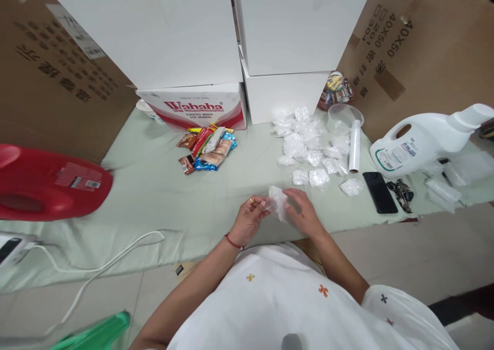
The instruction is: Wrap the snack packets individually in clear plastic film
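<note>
Between my two hands, just above the table's front part, is a small whitish packet (pixel 277 202) in clear crinkled plastic. My left hand (pixel 251 215) pinches its left edge between thumb and fingertips. On the packet's right side is my right hand (pixel 303 211), its fingers curved and slightly blurred against the plastic. Beyond my hands lies a loose pile of similar clear plastic packets (pixel 309 143). A single packet (pixel 351 186) sits apart from them to the right.
Snack packets (pixel 212 146) lie before a Wahaha carton (pixel 196 108). A red jug (pixel 50 185) lies at left, with a white cable (pixel 111 260) nearby. At right are a clear tub (pixel 339 114), a plastic roll (pixel 354 149), a white detergent bottle (pixel 420 139), a phone (pixel 380 193) and keys (pixel 402 194).
</note>
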Available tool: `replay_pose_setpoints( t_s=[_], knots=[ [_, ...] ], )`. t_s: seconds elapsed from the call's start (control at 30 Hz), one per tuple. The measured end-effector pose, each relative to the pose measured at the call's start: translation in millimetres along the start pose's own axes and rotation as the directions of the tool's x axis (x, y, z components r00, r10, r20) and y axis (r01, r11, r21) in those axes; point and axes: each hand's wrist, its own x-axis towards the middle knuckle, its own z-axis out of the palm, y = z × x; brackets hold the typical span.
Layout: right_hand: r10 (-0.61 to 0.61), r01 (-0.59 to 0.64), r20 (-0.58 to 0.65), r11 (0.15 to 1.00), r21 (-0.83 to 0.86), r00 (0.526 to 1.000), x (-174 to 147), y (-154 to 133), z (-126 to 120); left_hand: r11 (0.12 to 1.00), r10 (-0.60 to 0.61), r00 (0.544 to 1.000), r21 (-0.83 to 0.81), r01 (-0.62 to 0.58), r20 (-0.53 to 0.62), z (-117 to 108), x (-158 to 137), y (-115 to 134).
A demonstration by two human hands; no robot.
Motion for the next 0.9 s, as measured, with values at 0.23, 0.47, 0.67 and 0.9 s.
replay_pose_setpoints(
  t_s=[0.23, 0.47, 0.67, 0.9],
  knots=[
    [-0.182, 0.179, -0.273, 0.983, -0.037, 0.945, -1.5, -18.1, -29.9, 0.994, 0.078, 0.995, 0.075, -0.074, -0.055, -6.4, -4.8, 0.4],
    [0.108, -0.111, 0.029, 0.987, 0.119, 0.994, 2.7, 7.9, 8.8, 0.999, 0.053, 0.998, -0.016, -0.052, 0.042, 1.1, -10.8, 7.0],
    [0.453, -0.398, -0.007, 0.792, 0.463, 0.892, 10.3, 27.7, -16.4, 1.0, 0.002, 0.999, -0.003, -0.002, -0.041, -34.3, -7.4, 23.4],
    [0.47, -0.446, -0.015, 0.847, 0.289, 0.883, 5.1, 37.5, -14.0, 1.0, 0.0, 0.989, -0.006, -0.001, -0.147, -50.3, -1.2, 24.6]
  ],
)
